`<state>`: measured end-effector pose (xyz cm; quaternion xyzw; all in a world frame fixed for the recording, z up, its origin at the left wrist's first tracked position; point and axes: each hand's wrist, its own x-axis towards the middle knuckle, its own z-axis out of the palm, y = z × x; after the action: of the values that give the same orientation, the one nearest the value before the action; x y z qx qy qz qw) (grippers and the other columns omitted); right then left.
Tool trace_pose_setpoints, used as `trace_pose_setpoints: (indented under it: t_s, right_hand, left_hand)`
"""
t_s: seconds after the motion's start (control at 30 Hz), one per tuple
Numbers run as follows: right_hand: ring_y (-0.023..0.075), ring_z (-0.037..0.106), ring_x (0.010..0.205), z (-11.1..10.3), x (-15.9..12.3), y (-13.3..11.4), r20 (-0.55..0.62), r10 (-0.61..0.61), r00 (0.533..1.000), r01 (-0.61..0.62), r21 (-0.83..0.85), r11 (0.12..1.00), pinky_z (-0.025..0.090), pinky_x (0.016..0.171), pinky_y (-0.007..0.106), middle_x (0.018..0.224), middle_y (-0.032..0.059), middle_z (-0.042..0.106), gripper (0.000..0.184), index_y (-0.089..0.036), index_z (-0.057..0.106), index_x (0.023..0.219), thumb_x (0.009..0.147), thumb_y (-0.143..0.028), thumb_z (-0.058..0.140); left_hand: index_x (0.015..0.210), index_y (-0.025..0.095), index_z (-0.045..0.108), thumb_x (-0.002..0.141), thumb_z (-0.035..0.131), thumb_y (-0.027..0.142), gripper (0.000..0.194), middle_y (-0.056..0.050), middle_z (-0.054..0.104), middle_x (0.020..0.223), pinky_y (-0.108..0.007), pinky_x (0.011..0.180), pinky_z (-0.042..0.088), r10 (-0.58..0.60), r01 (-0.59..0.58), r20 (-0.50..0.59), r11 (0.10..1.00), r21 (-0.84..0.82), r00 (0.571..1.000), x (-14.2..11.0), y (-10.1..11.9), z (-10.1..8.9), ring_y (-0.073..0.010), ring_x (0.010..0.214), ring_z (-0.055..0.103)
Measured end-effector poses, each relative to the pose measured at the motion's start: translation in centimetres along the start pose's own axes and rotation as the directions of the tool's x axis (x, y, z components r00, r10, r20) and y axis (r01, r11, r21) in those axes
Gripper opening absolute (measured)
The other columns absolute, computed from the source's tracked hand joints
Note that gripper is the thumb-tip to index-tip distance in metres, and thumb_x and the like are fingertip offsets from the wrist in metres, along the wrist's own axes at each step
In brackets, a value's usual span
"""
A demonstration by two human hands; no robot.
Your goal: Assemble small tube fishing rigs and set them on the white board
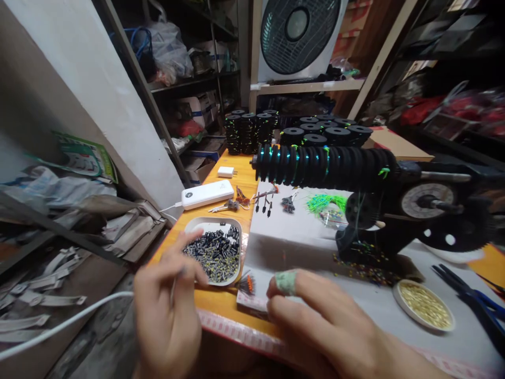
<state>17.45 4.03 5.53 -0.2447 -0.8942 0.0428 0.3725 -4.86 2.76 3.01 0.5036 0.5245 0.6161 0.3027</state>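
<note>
My left hand (169, 300) is raised at the near left corner of a white tray (239, 263), its fingers bent but apart, slightly blurred. The tray holds many small black and grey cylindrical pieces (215, 252), some with yellow ends. My right hand (327, 316) is at the front edge of the white-covered board, with green tape (285, 283) round one finger. Its fingers are curled together, and their tips are partly hidden, so whatever they may hold cannot be seen. Between the hands, beside the tray, lies a small bundle of dark strands with orange parts (248, 284).
A machine carrying a ribbed black roller (327, 166) stands at right. Black spools (315, 131) are stacked behind it. Around lie a white power bank (208, 195), green strands (325, 202), a dish of gold pieces (424, 305) and blue-handled pliers (469, 295). A fan (298, 26) stands behind.
</note>
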Motion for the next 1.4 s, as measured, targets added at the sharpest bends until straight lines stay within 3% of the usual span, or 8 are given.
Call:
trace_pose_setpoints:
  t_s: [0.1, 0.23, 0.4, 0.53, 0.8, 0.87, 1.07, 1.4]
  right_hand:
    - [0.0166, 0.047, 0.060, 0.4, -0.1, -0.4, 0.015, 0.010, 1.000, -0.012, 0.075, 0.997, 0.038, 0.053, 0.028, 0.066, 0.0059, 0.057, 0.021, -0.011, 0.068, 0.089, 0.095, -0.007, 0.048]
    - [0.0163, 0.046, 0.061, 0.3, 0.0, -0.7, 0.010, 0.130, 0.991, -0.131, 0.142, 0.981, 0.036, 0.053, 0.027, 0.065, 0.0043, 0.052, 0.021, -0.013, 0.070, 0.082, 0.088, -0.004, 0.051]
    - [0.0157, 0.049, 0.063, -0.2, 0.2, -0.6, -0.025, 0.227, 0.974, -0.214, 0.241, 0.947, 0.040, 0.055, 0.025, 0.068, 0.0030, 0.051, 0.019, -0.015, 0.070, 0.085, 0.088, -0.007, 0.053]
    - [0.0126, 0.052, 0.065, -0.1, 0.2, -0.1, -0.054, 0.249, 0.967, -0.213, 0.362, 0.908, 0.042, 0.057, 0.022, 0.072, 0.0033, 0.056, 0.015, -0.013, 0.066, 0.088, 0.089, -0.004, 0.054]
    - [0.0110, 0.050, 0.061, -0.1, 0.4, -0.3, -0.116, 0.325, 0.938, -0.257, 0.395, 0.882, 0.041, 0.055, 0.021, 0.068, 0.0008, 0.055, 0.013, -0.015, 0.067, 0.081, 0.087, -0.007, 0.059]
    - [0.0114, 0.051, 0.061, -0.2, 0.4, -0.5, -0.106, 0.350, 0.931, -0.286, 0.382, 0.878, 0.042, 0.056, 0.022, 0.067, 0.0001, 0.055, 0.013, -0.017, 0.069, 0.081, 0.086, -0.008, 0.061]
    - [0.0102, 0.048, 0.057, -0.4, 0.2, -1.1, -0.107, 0.355, 0.929, -0.297, 0.360, 0.884, 0.040, 0.051, 0.022, 0.066, -0.0014, 0.051, 0.014, -0.016, 0.065, 0.073, 0.082, -0.008, 0.058]
    - [0.0123, 0.043, 0.061, -0.2, -0.1, -1.4, -0.128, 0.306, 0.943, -0.250, 0.333, 0.909, 0.035, 0.053, 0.024, 0.064, -0.0021, 0.043, 0.017, -0.016, 0.060, 0.068, 0.082, -0.006, 0.056]
  left_hand:
    - [0.090, 0.022, 0.058, 0.093, 0.060, 0.021, 0.004, -0.003, 0.067, 0.085, -0.045, 0.088, 0.049, 0.097, -0.191, 0.225, 0.876, 0.444, 0.970, 6.1, -0.6, -0.5, -0.0252, 0.091, 0.064]
    - [0.081, 0.020, 0.064, 0.086, 0.066, 0.015, 0.007, -0.005, 0.068, 0.088, -0.047, 0.091, 0.047, -0.014, -0.366, 0.512, 0.682, 0.633, 0.859, 11.9, -1.9, 0.4, -0.0261, 0.092, 0.064]
    - [0.091, 0.016, 0.068, 0.093, 0.066, 0.032, 0.016, -0.004, 0.071, 0.094, -0.043, 0.082, 0.055, -0.194, -0.469, 0.649, 0.545, 0.695, 0.736, 13.6, -3.5, 1.7, -0.0202, 0.086, 0.068]
    - [0.086, 0.016, 0.068, 0.089, 0.069, 0.028, 0.013, -0.004, 0.071, 0.090, -0.043, 0.080, 0.055, -0.195, -0.460, 0.639, 0.543, 0.702, 0.744, 13.5, -2.7, 2.2, -0.0206, 0.083, 0.068]
    - [0.081, 0.020, 0.063, 0.083, 0.063, 0.028, 0.009, 0.000, 0.068, 0.080, -0.025, 0.065, 0.055, -0.058, -0.181, 0.429, 0.849, 0.496, 0.901, 5.5, 2.4, 2.1, -0.0143, 0.069, 0.065]
    - [0.081, 0.020, 0.068, 0.076, 0.077, 0.028, 0.013, 0.002, 0.070, 0.081, -0.019, 0.066, 0.054, -0.234, 0.210, 0.273, 0.971, 0.116, 0.933, 2.3, 2.6, 2.3, -0.0107, 0.070, 0.064]
    - [0.076, 0.018, 0.079, 0.060, 0.095, 0.029, 0.026, -0.003, 0.074, 0.070, -0.007, 0.044, 0.036, -0.562, 0.596, 0.248, 0.599, -0.535, 0.789, -3.2, 2.5, 4.1, 0.0020, 0.043, 0.045]
    - [0.070, 0.015, 0.077, 0.056, 0.097, 0.026, 0.027, 0.001, 0.066, 0.066, -0.005, 0.039, 0.029, -0.622, 0.663, 0.371, 0.336, -0.669, 0.689, -4.9, 2.3, 4.5, 0.0048, 0.037, 0.043]
